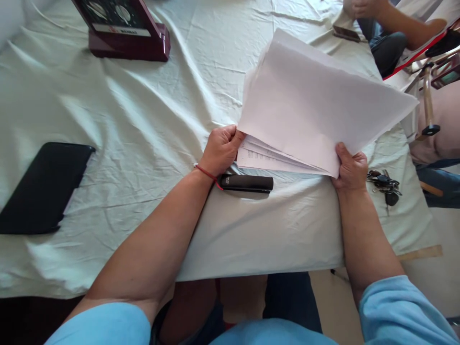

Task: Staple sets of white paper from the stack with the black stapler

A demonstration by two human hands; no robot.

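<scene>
A loose stack of white paper sheets [316, 100] is held between my two hands above the cloth-covered table. My left hand [222, 148] pinches the stack's left edge, thumb on top. At the lower right corner, my right hand [351, 167] grips the sheets with its thumb over the top one. The upper sheet looks blank; printed lines show on a lower sheet where the edges fan apart. Just below the papers and beside my left wrist lies a black stapler [247, 183]. My fingers under the sheets are hidden.
A black tablet or case [46, 187] lies at the left. A maroon device with dials [129, 38] stands at the back left. Keys [385, 186] rest right of my right hand. A phone [346, 33] and another person's hand [366, 7] are at the far right.
</scene>
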